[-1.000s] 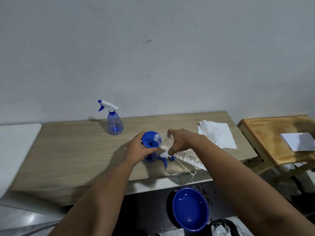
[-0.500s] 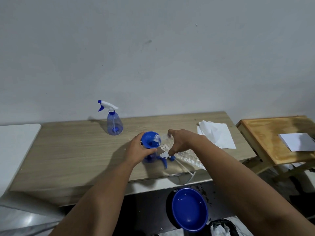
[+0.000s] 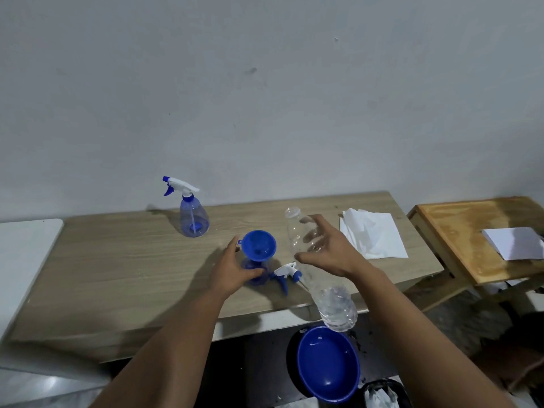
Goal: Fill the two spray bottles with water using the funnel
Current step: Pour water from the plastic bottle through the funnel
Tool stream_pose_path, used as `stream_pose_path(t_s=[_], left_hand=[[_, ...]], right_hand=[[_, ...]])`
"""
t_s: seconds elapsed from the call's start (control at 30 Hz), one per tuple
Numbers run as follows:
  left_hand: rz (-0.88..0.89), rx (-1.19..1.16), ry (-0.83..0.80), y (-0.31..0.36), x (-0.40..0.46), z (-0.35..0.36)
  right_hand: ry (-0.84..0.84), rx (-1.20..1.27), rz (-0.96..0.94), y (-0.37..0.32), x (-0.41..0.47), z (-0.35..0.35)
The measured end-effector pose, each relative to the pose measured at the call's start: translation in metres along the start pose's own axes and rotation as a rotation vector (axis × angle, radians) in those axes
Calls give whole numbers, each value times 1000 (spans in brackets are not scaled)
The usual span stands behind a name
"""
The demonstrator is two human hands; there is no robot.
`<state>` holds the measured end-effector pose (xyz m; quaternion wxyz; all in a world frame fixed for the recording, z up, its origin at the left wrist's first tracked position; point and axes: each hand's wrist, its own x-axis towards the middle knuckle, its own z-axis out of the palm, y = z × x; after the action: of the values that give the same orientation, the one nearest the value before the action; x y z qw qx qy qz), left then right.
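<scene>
A blue funnel (image 3: pixel 259 245) sits in the neck of an uncapped blue spray bottle (image 3: pixel 256 276) near the table's front edge. My left hand (image 3: pixel 232 269) grips that bottle's body from the left. Its white and blue spray head (image 3: pixel 287 270) lies on the table just right of it. My right hand (image 3: pixel 326 251) is closed around a clear plastic water bottle (image 3: pixel 335 304), held mouth up and tilted, its mouth away from the funnel to the right. A little water shows in its lower end. A second spray bottle (image 3: pixel 192 219), with its head on, stands at the back left.
White paper napkins (image 3: pixel 374 237) lie on the right of the wooden table (image 3: pixel 117 266). A blue basin (image 3: pixel 328 363) sits on the floor below the front edge. A small wooden side table (image 3: pixel 459 231) with white paper (image 3: pixel 515 242) stands to the right.
My right hand has swung the water bottle's mouth up and away from the funnel, moving right. My left hand stays on the spray bottle.
</scene>
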<state>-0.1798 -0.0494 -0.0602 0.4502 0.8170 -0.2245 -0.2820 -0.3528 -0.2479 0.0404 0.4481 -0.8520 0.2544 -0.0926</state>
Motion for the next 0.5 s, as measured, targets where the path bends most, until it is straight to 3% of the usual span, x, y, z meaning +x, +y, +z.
stream_pose_path(t_s=[0.27, 0.5], left_hand=[[-45, 63, -84, -10, 11, 13], [-15, 246, -87, -10, 16, 24]], right_hand=[[343, 284, -92, -8, 47, -18], [450, 271, -47, 6, 107, 10]])
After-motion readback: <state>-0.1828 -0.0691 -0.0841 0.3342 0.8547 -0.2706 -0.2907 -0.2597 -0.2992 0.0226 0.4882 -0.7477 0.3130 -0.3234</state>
